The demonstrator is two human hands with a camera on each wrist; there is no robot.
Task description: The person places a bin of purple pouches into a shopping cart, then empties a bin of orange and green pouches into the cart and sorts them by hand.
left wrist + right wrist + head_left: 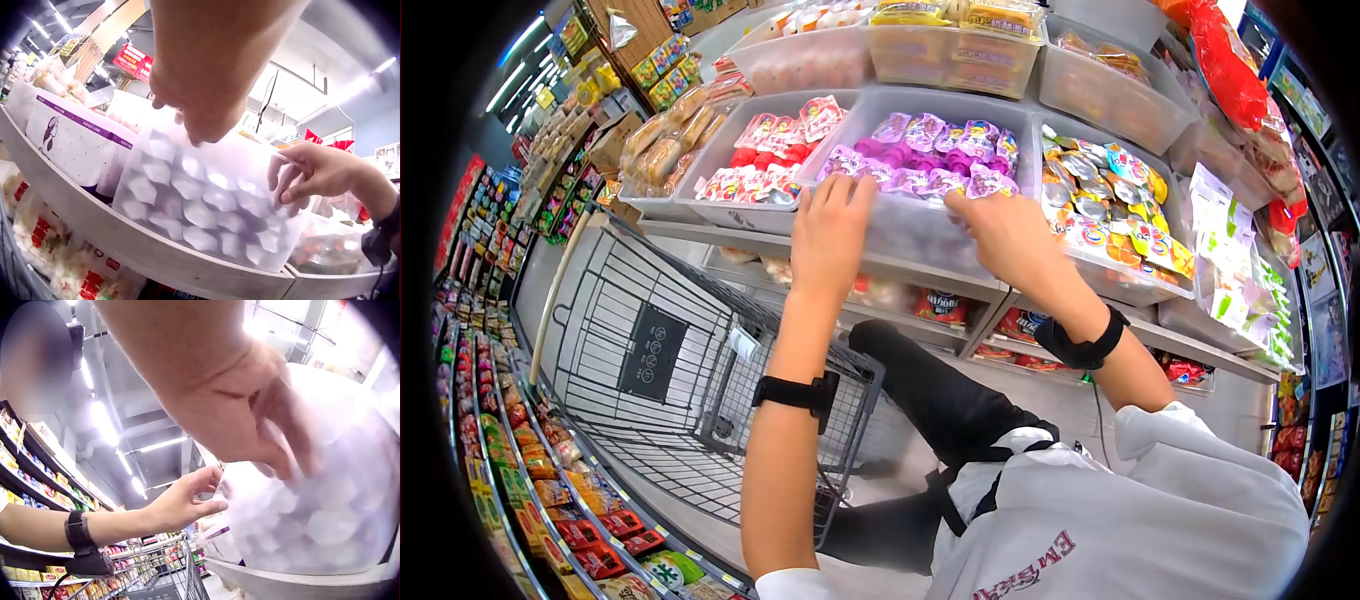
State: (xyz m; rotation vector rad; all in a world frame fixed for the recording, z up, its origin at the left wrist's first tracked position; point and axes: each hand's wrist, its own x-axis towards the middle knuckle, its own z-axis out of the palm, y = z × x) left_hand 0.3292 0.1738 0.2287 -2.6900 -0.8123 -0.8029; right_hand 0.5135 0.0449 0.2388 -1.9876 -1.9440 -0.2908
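Note:
A translucent plastic bin (915, 230) full of purple jelly packs (920, 140) stands on the display ledge before me. My left hand (832, 235) grips its front rim near the left corner, fingers bent over the top. Toward the right corner, my right hand (1012, 235) holds the same rim. In the left wrist view, the right thumb lies outside the bin's front wall (200, 212) and its fingers curl over the edge. Pale rounded shapes show through that wall. The right wrist view has the left hand (187, 497) beside the bin's far corner.
A bin of red-and-white packs (770, 150) sits on the left, one of orange and yellow packs (1105, 195) on the right. More bins stand behind. A metal shopping cart (650, 350) is at my left, and bagged goods (940, 305) fill the shelf below the ledge.

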